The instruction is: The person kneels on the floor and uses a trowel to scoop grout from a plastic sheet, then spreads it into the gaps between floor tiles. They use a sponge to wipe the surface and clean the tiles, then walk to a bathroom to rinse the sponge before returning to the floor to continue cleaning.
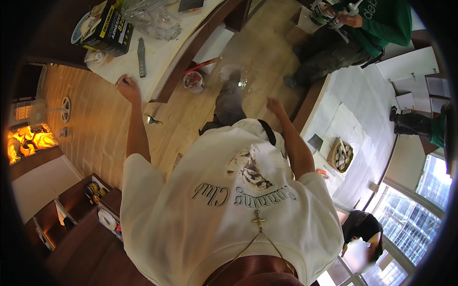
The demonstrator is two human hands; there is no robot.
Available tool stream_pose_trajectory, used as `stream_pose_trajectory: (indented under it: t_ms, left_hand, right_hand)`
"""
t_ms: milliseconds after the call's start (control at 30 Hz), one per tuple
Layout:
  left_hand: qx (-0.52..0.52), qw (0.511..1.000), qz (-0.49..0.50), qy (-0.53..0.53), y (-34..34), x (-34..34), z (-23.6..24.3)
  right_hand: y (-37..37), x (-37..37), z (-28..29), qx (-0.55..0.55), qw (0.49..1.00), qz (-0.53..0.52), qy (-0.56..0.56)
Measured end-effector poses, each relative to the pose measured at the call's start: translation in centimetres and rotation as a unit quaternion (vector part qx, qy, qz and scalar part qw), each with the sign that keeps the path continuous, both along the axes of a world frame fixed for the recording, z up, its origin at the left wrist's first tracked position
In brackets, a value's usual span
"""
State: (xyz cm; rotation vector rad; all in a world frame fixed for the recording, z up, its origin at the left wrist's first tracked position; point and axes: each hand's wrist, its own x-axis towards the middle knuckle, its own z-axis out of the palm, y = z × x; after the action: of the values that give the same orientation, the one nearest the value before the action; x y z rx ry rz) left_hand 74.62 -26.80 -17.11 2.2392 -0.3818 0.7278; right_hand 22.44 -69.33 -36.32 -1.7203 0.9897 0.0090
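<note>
My left hand (pixel 127 89) is at the corner of a pale worktop (pixel 152 71), its fingers curled together. Whether anything small is between them is hidden. Just beyond it on the worktop lies a grey utility knife (pixel 141 58), apart from my fingers. My right hand (pixel 275 106) hangs low over the floor on my right side, touching nothing that I can see. It is small and blurred, so its fingers do not show clearly.
A black adhesive can (pixel 112 31) and clear plastic bags (pixel 151 19) crowd the worktop's far end. Below stands a stained bucket (pixel 193 82). A person in green (pixel 384 28) holds a caulking gun at far right. On the right counter (pixel 329 105) sits a tool box (pixel 340 155).
</note>
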Motion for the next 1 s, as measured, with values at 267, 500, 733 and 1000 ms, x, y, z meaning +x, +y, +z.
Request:
stream_pose_trajectory:
  t_ms: [267, 500, 733, 1000]
  left_hand:
    - [-0.014, 1.000, 0.003, 0.025, 2.2, 0.2, -0.2]
    - [-0.004, 1.000, 0.019, 0.015, 2.6, -0.4, 0.2]
    - [-0.003, 1.000, -0.014, 0.009, -0.9, 1.2, -3.0]
    - [0.008, 1.000, 0.019, 0.016, 4.1, 1.4, -1.1]
  right_hand:
    - [1.6, 27.5, 16.4, -0.085, 0.950, 0.227, -0.196]
    - [4.9, 24.3, 15.4, -0.195, 0.922, 0.187, -0.279]
    - [0.5, -8.5, -2.0, 0.205, 0.967, 0.053, -0.138]
    - [12.9, -25.1, -1.1, 0.229, 0.940, -0.243, 0.072]
